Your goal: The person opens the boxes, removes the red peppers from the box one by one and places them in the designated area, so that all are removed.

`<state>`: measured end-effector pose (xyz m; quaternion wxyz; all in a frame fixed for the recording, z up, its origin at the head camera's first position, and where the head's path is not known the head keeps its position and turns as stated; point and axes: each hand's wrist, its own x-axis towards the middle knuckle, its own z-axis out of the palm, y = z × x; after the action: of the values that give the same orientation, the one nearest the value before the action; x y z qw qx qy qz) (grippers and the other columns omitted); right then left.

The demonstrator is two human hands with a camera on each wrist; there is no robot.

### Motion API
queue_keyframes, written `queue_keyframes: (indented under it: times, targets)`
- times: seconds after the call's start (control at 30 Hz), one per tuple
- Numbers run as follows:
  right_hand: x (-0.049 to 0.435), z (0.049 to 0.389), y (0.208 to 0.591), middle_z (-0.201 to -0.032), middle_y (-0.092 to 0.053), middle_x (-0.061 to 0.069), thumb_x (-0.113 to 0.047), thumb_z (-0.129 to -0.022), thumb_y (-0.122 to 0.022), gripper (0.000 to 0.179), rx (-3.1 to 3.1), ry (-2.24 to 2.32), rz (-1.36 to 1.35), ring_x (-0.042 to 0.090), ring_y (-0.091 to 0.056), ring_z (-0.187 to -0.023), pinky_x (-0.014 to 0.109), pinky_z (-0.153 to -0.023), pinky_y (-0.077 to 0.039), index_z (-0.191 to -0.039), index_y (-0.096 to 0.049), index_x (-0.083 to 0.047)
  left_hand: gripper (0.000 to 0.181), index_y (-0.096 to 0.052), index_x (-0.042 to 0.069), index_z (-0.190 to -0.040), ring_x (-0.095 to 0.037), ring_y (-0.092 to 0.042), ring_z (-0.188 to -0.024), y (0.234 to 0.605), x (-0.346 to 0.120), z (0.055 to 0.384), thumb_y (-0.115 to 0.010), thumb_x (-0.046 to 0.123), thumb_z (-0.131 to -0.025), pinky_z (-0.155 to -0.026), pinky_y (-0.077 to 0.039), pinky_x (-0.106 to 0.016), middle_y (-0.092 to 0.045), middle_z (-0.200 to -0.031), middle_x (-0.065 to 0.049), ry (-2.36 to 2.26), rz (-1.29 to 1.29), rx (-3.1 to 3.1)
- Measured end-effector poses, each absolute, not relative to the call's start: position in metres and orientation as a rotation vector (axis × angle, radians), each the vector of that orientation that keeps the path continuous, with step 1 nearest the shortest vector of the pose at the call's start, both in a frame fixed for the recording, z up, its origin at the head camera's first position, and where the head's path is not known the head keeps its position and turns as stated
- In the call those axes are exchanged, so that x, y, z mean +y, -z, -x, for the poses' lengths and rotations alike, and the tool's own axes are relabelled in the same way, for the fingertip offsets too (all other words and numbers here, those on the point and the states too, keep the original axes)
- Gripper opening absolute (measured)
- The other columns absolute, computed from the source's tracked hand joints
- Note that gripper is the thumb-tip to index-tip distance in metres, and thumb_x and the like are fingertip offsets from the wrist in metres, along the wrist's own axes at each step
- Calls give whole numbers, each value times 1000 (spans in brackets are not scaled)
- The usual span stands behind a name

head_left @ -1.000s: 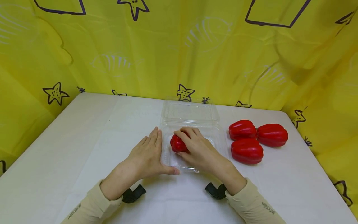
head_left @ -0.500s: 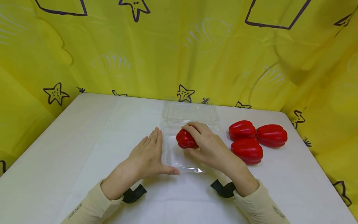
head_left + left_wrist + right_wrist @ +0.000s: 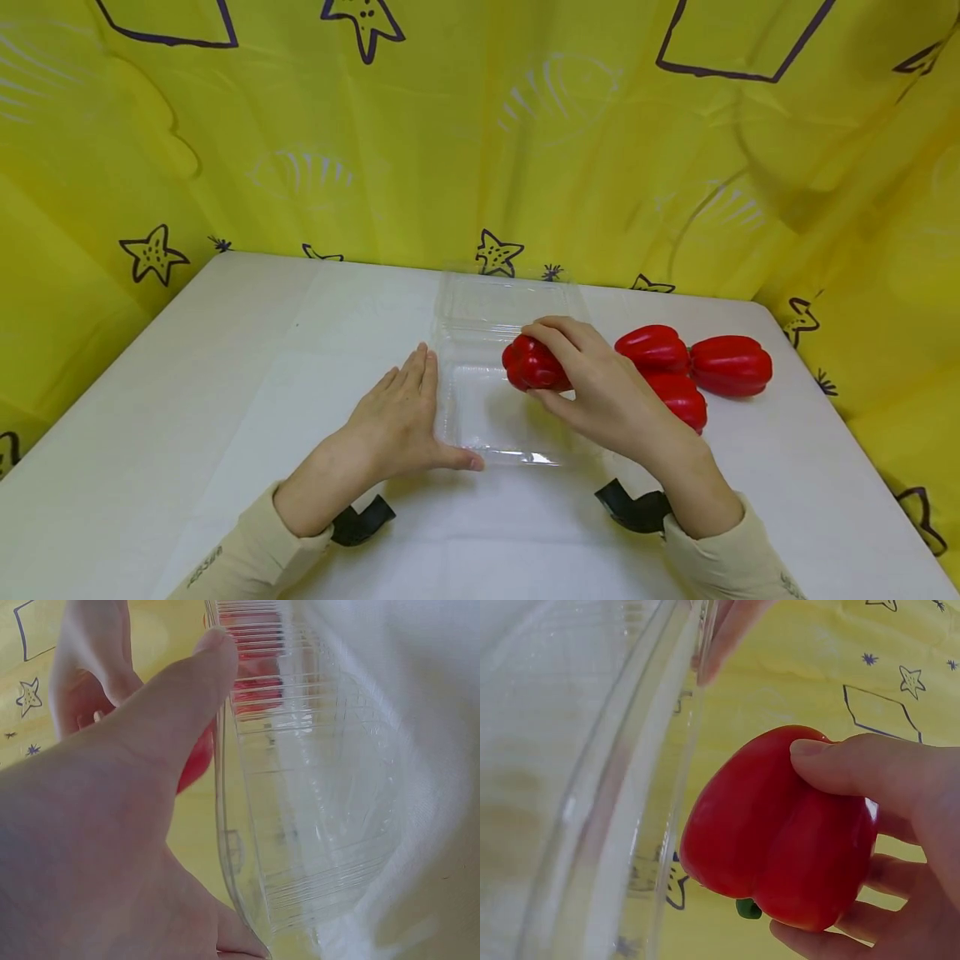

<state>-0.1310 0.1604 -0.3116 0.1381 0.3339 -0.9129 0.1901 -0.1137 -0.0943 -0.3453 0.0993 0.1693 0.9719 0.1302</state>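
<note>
My right hand grips a red bell pepper above the right part of an open clear plastic container. In the right wrist view the thumb lies on one side of the pepper and the fingers curl round the other; a short green stem shows. My left hand rests along the container's left side with straight fingers, its thumb at the front left corner. From the left wrist view, that thumb touches the rim of the container. The lid is folded back behind the base.
Several more red bell peppers lie together to the right of the container; one is partly behind my right hand, another lies farthest right. A white cloth covers the table. A yellow patterned curtain hangs at the back and sides.
My right hand has lifted the bell pepper and moved it to the right, from the container's left part to its right part. The left hand stays at the container's side.
</note>
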Motion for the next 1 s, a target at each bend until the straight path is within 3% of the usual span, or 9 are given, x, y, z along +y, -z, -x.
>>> queue_keyframes:
  times: [0.6,1.0]
  targets:
    - [198,118,300,-136,-55,8,-14,-77,-85,69,-2623,-518,-829,29,-55,-120,49,-81,-61,-138,-53,-13,138,-13,-7,-155,-34,-14,-154,344,-97,116,-69,82,-65,-124,-21,-52,-9,-165,-23,-367,-529,2880]
    - [218,111,293,-138,-52,10,-9,-77,-84,72,-2658,-551,-756,31,-54,-121,55,-83,-58,-140,-50,-11,139,-12,-7,-155,-33,-16,-154,342,-100,118,-68,82,-65,-123,-21,-52,-9,-165,-23,-364,-538,2856]
